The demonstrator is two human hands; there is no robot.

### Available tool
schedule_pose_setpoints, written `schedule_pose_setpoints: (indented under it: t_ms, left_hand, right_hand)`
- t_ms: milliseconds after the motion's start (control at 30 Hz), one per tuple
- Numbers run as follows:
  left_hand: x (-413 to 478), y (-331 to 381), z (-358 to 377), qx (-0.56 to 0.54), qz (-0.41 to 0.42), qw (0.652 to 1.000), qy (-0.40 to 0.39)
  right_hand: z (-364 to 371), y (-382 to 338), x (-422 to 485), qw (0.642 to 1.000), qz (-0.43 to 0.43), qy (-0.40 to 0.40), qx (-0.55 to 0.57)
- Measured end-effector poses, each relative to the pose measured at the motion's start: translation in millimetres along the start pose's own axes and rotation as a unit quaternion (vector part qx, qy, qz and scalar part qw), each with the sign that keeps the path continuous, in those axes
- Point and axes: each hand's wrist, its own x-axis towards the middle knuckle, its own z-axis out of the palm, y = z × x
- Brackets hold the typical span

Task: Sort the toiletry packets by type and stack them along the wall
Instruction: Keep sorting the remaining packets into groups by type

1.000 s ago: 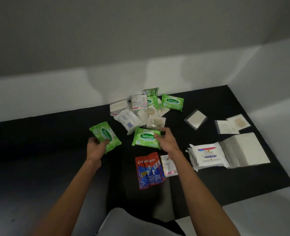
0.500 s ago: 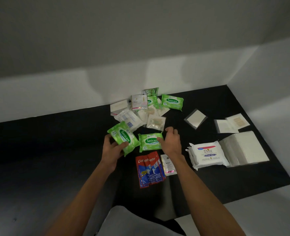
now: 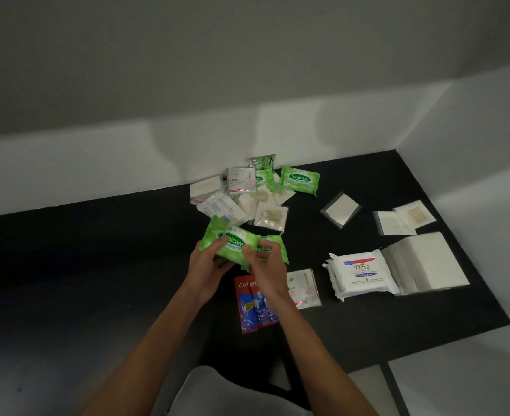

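My left hand (image 3: 210,264) grips a green Sanicare wipes pack (image 3: 228,241), laid partly over a second green Sanicare pack (image 3: 273,250) that my right hand (image 3: 267,265) holds by its near edge. Both packs sit together above the black mat (image 3: 127,265). Another green Sanicare pack (image 3: 300,179) lies near the wall beside a mixed pile: a Dove sachet (image 3: 241,181), cotton-swab packets (image 3: 271,217) and a white packet with blue print (image 3: 222,209). Red-and-blue Colgate sachets (image 3: 255,307) and a Dove sachet (image 3: 303,288) lie under my right wrist.
At the right lie a white Dove Fresh Red wipes pack (image 3: 363,273), a stack of white packets (image 3: 427,262), flat white sachets (image 3: 403,219) and a clear-edged square sachet (image 3: 341,210). A white wall (image 3: 97,163) runs along the back; another closes the right side.
My left hand carried its green pack rightward onto the second green pack. My right hand took hold of that second pack and both hands came together.
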Motion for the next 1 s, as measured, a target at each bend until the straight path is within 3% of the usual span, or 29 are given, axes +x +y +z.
schedule_pose_setpoints:
  t_ms: [100, 200, 367, 600, 667, 833, 1000]
  left_hand:
    - [0.1, -4.5, 5.4, 0.035, 0.017, 0.999, 0.014]
    - [4.0, -8.8, 7.2, 0.158, 0.049, 0.985, 0.051]
    - [15.8, -20.7, 11.7, 0.389, 0.087, 0.916, 0.055]
    - [38.8, -44.3, 18.3, 0.543, 0.125, 0.826, 0.087]
    - [40.7, -48.0, 21.4, 0.545, 0.121, 0.825, 0.091]
    - [41.7, -48.7, 27.7, 0.492, 0.120, 0.858, 0.086]
    - [45.0, -47.4, 25.8, 0.527, 0.151, 0.834, 0.063]
  right_hand:
    - [-7.2, -1.0, 5.4, 0.999, -0.020, 0.028, 0.003]
    - [-23.8, -3.1, 11.0, 0.997, -0.053, 0.050, -0.015]
    - [-44.3, 6.1, 30.9, 0.985, -0.087, 0.089, -0.120]
    - [-49.6, 35.7, 57.4, 0.966, -0.061, 0.108, -0.225]
    - [-49.1, 36.5, 57.4, 0.961, -0.057, 0.098, -0.250]
    - [-53.6, 32.7, 64.4, 0.968, -0.029, 0.060, -0.240]
    - [-60.7, 22.7, 65.5, 0.970, -0.028, 0.035, -0.238]
